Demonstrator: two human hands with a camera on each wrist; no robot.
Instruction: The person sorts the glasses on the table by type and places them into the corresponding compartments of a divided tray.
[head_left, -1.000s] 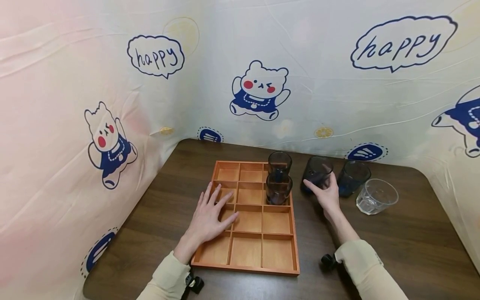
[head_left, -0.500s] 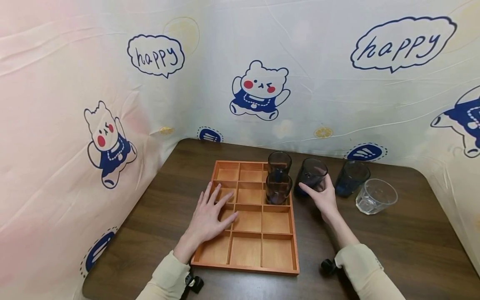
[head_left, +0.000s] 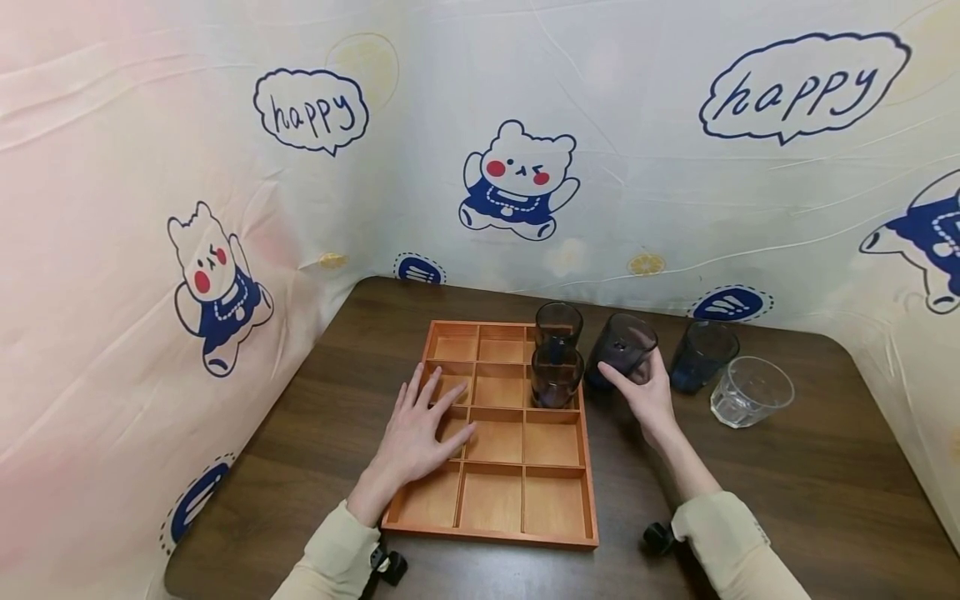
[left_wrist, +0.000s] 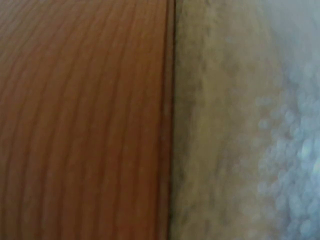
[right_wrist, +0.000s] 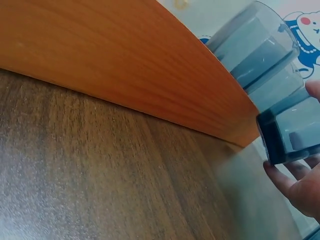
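Note:
My right hand [head_left: 651,393] grips a dark tinted glass [head_left: 618,348] just right of the wooden divided tray [head_left: 492,540]. Thumb and fingers wrap the glass in the right wrist view, where the held glass [right_wrist: 299,127] appears close to the tray's side wall [right_wrist: 125,65]. Two similar dark glasses stand in the tray's right column, a far glass [head_left: 558,323] and a nearer glass [head_left: 557,379]. My left hand [head_left: 416,433] rests with spread fingers over the tray's left side. Only blurred wood of the tray [left_wrist: 85,120] and a pale surface fill the left wrist view.
Right of my right hand stand another dark glass [head_left: 703,357] and a clear faceted glass [head_left: 752,392]. The brown table [head_left: 795,483] ends at a printed cloth wall [head_left: 637,183] behind and along the sides.
My right hand has carried the dark glass left, closer to the tray, then tipped it slightly. My left hand and the other glasses stay in place.

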